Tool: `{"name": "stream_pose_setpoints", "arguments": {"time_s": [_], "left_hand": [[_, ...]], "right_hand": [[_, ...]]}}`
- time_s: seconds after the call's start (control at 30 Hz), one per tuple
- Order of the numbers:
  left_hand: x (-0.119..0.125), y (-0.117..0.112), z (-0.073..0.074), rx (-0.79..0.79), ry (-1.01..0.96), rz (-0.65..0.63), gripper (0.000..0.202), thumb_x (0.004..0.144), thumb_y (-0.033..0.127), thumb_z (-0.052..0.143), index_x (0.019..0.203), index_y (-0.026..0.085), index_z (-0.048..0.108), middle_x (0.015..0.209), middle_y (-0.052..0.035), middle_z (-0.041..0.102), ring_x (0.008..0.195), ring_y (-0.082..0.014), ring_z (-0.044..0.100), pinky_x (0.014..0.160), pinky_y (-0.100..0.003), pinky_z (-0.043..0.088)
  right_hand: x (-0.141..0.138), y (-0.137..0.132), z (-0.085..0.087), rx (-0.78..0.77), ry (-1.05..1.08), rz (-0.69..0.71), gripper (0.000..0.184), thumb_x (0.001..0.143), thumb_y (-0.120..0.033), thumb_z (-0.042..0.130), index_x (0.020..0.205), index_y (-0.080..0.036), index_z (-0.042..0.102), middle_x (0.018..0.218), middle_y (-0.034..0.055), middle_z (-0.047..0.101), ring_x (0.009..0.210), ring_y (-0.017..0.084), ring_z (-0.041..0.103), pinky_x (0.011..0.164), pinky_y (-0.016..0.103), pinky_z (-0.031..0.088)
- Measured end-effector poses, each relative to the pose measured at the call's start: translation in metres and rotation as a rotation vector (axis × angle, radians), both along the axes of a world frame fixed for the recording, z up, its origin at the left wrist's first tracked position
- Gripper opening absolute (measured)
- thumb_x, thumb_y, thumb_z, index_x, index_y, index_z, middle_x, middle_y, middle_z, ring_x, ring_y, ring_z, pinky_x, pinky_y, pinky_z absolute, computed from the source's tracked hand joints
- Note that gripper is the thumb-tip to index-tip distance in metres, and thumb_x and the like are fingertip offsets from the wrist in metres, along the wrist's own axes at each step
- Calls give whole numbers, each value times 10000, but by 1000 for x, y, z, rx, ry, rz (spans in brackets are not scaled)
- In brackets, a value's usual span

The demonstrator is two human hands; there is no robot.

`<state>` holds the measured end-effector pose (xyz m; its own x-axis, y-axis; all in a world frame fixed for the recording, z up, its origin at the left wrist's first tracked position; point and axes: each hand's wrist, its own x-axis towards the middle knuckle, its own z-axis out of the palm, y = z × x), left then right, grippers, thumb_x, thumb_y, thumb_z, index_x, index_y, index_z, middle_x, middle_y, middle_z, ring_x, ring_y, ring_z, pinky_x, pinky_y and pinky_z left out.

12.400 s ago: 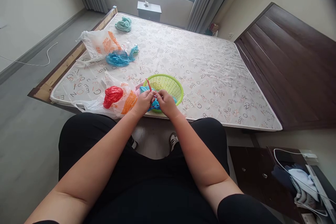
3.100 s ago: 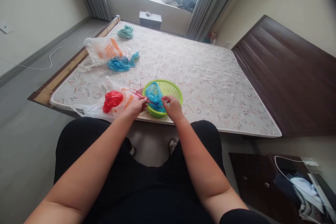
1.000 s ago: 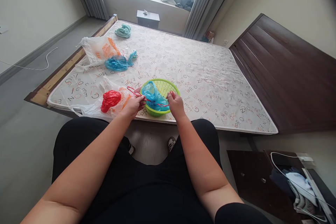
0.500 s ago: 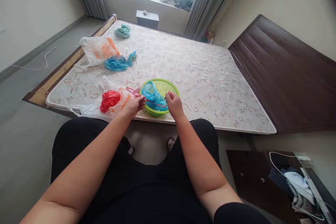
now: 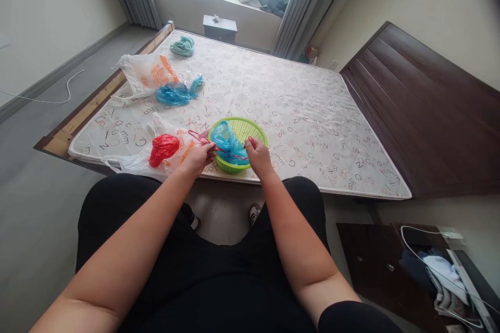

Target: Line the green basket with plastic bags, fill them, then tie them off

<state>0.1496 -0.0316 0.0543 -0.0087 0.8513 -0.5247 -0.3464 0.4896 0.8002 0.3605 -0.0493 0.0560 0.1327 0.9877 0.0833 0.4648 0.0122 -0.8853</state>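
Observation:
A pinkish-red string [image 5: 198, 137] runs between my two hands, across a blue plastic bag [image 5: 225, 138]. My left hand [image 5: 200, 157] is closed in a pinch on the string, its loop sticking out to the left. The other end is gripped by my right hand [image 5: 258, 155], fingers curled shut at the basket's right side. The blue bag lies bunched inside a green plastic basket [image 5: 250, 126] on the mattress edge. Left of my left hand, a red plastic bag [image 5: 164, 149] rests on a white plastic bag [image 5: 130, 165]. Whether the string is knotted around the blue bag cannot be made out.
Farther back on the mattress [image 5: 312, 114] lie another blue bag [image 5: 174, 93], a white bag with orange print [image 5: 148, 73] and a coiled teal cloth [image 5: 183, 46]. A dark headboard [image 5: 425, 109] stands right. A nightstand [image 5: 375, 255] sits at lower right.
My right hand has shifted very slightly to the left with the string. Everything else looks the same.

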Motion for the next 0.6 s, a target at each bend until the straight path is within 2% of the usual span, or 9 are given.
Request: {"name": "stream_pose_setpoints", "arguments": {"time_s": [0.4,0.6], "left_hand": [[0,0,0,-3,-4,-1,63,830,173,721,842,144,666,729,-29,690,574,-96,606,562,-202,487],[-1,0,0,3,-5,-11,111,794,182,761,838,147,666,731,-31,691,583,-103,607,579,-213,491]], "right_hand": [[-1,0,-2,16,-16,27,396,973,-556,462,776,-233,579,759,16,638,747,191,579,728,321,408],[-1,0,-2,13,-28,30,395,972,-557,462,777,-232,577,767,18,649,757,194,588,739,323,410]]}}
